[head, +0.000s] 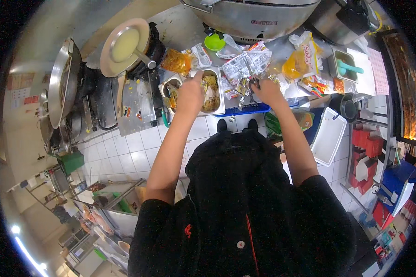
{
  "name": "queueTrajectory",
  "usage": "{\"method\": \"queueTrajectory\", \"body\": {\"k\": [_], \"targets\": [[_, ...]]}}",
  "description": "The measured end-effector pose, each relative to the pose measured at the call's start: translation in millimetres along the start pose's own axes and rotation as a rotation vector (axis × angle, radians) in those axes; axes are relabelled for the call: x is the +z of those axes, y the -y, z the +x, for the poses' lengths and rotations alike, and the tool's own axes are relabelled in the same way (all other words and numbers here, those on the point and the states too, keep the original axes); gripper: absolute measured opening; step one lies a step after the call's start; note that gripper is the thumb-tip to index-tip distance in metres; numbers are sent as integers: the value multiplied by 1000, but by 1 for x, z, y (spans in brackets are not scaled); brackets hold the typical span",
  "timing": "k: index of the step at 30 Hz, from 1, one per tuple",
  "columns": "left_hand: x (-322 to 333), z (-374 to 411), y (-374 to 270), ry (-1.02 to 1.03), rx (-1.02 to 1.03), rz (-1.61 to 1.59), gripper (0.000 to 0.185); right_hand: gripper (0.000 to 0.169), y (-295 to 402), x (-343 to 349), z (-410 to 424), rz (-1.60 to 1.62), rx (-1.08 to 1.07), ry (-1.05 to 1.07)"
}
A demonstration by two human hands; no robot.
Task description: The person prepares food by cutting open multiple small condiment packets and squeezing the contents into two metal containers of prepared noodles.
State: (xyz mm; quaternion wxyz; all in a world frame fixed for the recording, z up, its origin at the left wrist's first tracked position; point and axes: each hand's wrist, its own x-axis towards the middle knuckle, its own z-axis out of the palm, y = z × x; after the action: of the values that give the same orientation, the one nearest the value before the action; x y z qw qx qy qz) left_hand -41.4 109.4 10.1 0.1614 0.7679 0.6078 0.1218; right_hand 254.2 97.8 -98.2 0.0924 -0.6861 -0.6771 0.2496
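Observation:
My left hand [191, 91] is over two steel food pans, its fingers closed on a small foil sachet [204, 85]. In the right-hand steel pan [223, 100] lie yellowish noodle-like food [212, 104] and a whitish heap; the left-hand steel pan [163, 83] holds packets, partly hidden by my hand. My right hand [271, 92] grips dark-handled scissors [252, 84], their blades pointing away from me over torn printed wrappers [239, 69]. Cut foil sachet pieces [242, 90] lie beside and under that hand.
A pan [107, 52] with a ladle of pale liquid [125, 43] is on the stove at left. Behind are a green bowl [215, 42], a bag of orange sauce [176, 61] and a large steel cooker [249, 17]. At right stand an oil pouch [300, 57] and a small steel pan [346, 65].

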Motion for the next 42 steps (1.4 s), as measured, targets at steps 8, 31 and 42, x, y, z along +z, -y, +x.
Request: {"method": "queueTrajectory", "body": {"k": [8, 31, 42], "targets": [[6, 0, 1, -27, -36, 61, 23, 47, -1, -1, -2, 6, -8, 1], [17, -2, 3, -33, 33, 74, 17, 48, -3, -12, -14, -96, -32, 9], [11, -3, -5, -9, 35, 91, 9, 48, -13, -11, -25, -78, -50, -28]]}}
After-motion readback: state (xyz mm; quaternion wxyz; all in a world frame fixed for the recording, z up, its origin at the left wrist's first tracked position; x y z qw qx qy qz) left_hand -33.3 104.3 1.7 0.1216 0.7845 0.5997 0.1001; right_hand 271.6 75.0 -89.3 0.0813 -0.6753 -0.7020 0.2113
